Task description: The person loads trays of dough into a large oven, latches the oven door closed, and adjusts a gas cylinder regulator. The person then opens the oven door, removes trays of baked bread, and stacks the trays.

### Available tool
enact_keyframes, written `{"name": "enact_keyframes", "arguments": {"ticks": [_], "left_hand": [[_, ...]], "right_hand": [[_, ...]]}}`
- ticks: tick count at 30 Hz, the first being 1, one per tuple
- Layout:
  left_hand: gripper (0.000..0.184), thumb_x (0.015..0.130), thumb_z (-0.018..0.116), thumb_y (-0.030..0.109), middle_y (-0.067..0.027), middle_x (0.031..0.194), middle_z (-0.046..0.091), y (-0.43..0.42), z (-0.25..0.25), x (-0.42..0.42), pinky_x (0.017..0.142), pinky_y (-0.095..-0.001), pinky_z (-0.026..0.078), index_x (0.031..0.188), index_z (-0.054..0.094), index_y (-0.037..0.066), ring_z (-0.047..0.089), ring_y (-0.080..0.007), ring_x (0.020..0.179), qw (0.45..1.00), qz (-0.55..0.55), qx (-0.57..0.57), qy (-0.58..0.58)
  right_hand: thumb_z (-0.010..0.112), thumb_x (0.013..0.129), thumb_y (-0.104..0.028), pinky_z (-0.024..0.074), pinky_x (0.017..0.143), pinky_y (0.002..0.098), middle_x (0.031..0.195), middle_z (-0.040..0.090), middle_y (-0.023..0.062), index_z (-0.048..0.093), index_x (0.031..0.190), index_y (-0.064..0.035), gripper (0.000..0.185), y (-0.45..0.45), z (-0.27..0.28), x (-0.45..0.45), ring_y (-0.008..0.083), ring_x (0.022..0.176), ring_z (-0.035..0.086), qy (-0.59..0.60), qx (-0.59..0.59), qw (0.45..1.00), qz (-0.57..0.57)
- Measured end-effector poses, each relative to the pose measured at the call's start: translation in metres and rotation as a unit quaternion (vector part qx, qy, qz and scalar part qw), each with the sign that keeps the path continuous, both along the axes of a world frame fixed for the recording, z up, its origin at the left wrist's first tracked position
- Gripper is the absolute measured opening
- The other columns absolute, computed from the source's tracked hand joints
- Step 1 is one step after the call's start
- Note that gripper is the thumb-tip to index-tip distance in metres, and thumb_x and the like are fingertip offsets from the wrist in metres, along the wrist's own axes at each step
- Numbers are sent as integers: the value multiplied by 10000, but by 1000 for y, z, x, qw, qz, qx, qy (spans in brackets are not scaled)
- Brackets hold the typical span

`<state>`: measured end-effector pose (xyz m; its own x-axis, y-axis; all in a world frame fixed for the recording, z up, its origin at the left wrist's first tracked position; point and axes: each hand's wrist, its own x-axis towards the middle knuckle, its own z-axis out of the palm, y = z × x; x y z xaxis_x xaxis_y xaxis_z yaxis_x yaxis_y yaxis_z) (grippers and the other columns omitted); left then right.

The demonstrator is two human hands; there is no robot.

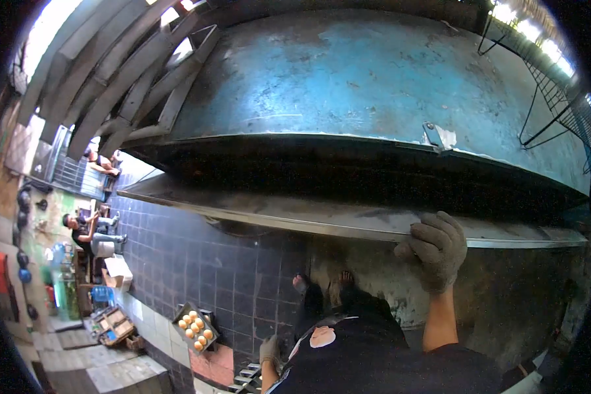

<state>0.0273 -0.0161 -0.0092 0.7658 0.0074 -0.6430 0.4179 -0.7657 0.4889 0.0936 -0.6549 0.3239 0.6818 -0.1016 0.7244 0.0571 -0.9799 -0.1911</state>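
Note:
My right hand, in a grey-brown knit glove, is closed over the edge of a long metal door. The door belongs to a large oven-like cabinet with a worn blue front. A long dark gap shows between door and cabinet, and its inside is too dark to make out. A small metal latch sits at the blue panel's edge. My left hand, also gloved, hangs low beside my body, apart from the door. Its fingers are too small and partly hidden to read.
A dark tray of several round golden buns stands at lower left, near a wooden crate. A person sits further left, with another person beyond. A wire rack is at upper right. Dark tiles cover the floor.

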Motion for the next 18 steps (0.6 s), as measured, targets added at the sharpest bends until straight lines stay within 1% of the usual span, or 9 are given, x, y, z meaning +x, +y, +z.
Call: {"name": "enact_keyframes", "arguments": {"ticks": [1, 3, 4, 5, 11, 14, 15, 17, 18], "left_hand": [[333, 1068, 728, 330, -145, 1023, 830, 1, 6, 5, 659, -424, 599, 1217, 789, 38, 771, -279, 737, 998, -47, 15, -28], [360, 1080, 720, 303, -132, 990, 810, -21, 13, 23, 610, -410, 592, 1292, 759, 14, 758, -237, 707, 941, 300, -112, 112], [360, 1080, 720, 303, -132, 990, 810, -19, 13, 23, 610, -410, 592, 1292, 759, 14, 758, -237, 707, 941, 298, -110, 115], [384, 1085, 720, 319, -126, 976, 803, -19, 15, 27, 611, -410, 596, 1319, 748, 17, 755, -236, 706, 972, 195, -127, 34], [399, 1084, 715, 339, -100, 972, 793, -37, 37, 44, 611, -410, 605, 1320, 740, 18, 760, -233, 722, 953, 252, -136, 97], [365, 1072, 715, 323, -86, 999, 788, -12, 9, 27, 605, -387, 600, 1279, 747, 24, 752, -201, 731, 987, 79, -141, 9], [363, 1060, 731, 325, -128, 1022, 802, -5, 3, 20, 648, -426, 620, 1277, 748, 35, 778, -259, 774, 989, 68, -134, 14], [371, 1029, 764, 334, -220, 1085, 816, 14, -26, -1, 778, -516, 646, 1286, 746, 67, 805, -403, 915, 991, -125, 15, -39], [383, 1010, 781, 340, -270, 1125, 818, 21, -40, -10, 864, -566, 650, 1296, 743, 88, 805, -490, 1011, 936, -298, 157, -97]], "right_hand": [[1020, 706, -399, 653, 1054, 575, 1089, 831, 3, 761, 920, -212, 385, 1, -1, -4, 323, 1082, 822, 8, 3, 1000, -4], [1024, 717, -403, 648, 1067, 574, 1151, 823, 1, 767, 947, -209, 396, -6, -7, -3, 314, 1128, 812, -20, -19, 999, 16], [1024, 717, -403, 648, 1067, 574, 1151, 823, 1, 767, 947, -209, 396, -9, -9, -1, 314, 1128, 812, -16, -18, 1000, 14], [1026, 731, -400, 642, 1082, 577, 1182, 817, 1, 773, 989, -213, 407, -13, -10, 2, 308, 1173, 801, -26, -30, 999, 5], [1010, 795, -569, 574, 1206, 594, 1483, 754, 90, 754, 1354, -221, 707, -45, 18, 54, 430, 1449, 680, -128, -16, 987, -93], [975, 835, -621, 537, 1253, 582, 1571, 726, 126, 729, 1465, -220, 786, -69, 21, 75, 465, 1493, 650, -152, 4, 979, -137], [958, 861, -626, 512, 1281, 575, 1588, 722, 142, 716, 1506, -220, 799, -75, 22, 79, 469, 1506, 643, -148, 29, 979, -139], [960, 875, -602, 480, 1308, 574, 1504, 769, 135, 722, 1502, -218, 773, -77, 32, 88, 443, 1511, 646, -103, 43, 976, -186], [962, 888, -578, 448, 1334, 573, 1420, 816, 128, 727, 1498, -215, 747, -77, 36, 91, 418, 1516, 649, -57, 65, 970, -227]]}}
